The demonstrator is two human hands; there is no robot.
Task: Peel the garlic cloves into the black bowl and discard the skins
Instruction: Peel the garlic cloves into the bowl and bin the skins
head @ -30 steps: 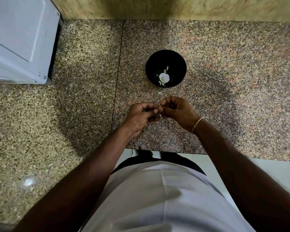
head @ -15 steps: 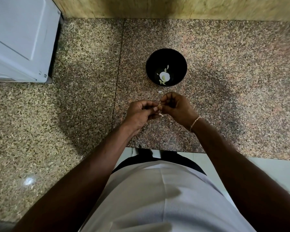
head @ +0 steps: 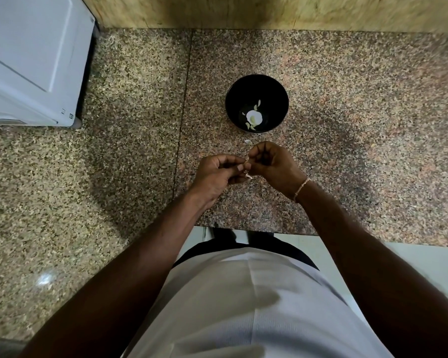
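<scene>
A speckled brown granite worktop (head: 130, 156) fills the view — a white boxy appliance (head: 31, 60) stands at its far left corner, against a tan wall (head: 269, 11).

A home kitchen is suggested by a speckled granite countertop (head: 130, 161) backed at twelve o'clock by a beige wall (head: 269, 11). A white appliance (head: 34, 60) is seen at ten o'clock, and a black bowl (head: 277, 99) holding garlic pieces is set near the centre.
</scene>
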